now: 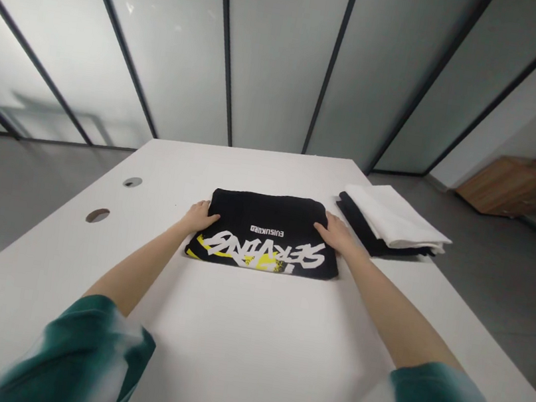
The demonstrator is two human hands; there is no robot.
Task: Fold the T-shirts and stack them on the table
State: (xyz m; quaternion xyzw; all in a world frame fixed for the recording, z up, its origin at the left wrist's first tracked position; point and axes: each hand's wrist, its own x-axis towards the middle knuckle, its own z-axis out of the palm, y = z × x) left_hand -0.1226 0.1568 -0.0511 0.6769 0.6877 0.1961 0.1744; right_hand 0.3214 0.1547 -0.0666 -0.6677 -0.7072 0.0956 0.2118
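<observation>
A black T-shirt (pixel 266 213), folded into a flat rectangle, lies on the white table (pixel 248 332). Its white and yellow lettering appears upside down from where I look. My left hand (pixel 199 216) grips the left edge, thumb on top of the cloth and the other fingers along the side, partly hidden. On the opposite edge my right hand (pixel 334 232) holds the fabric the same way, thumb over the top. Both arms reach forward, spread to either side of the T-shirt.
To the right, near the table edge, folded white cloth (pixel 397 215) lies on folded black cloth (pixel 360 225). Two round holes, one far (pixel 132 182) and one near (pixel 97 215), pierce the tabletop at left. Frosted glass panels (pixel 280 55) stand behind; a wooden cabinet (pixel 512 187) is far right.
</observation>
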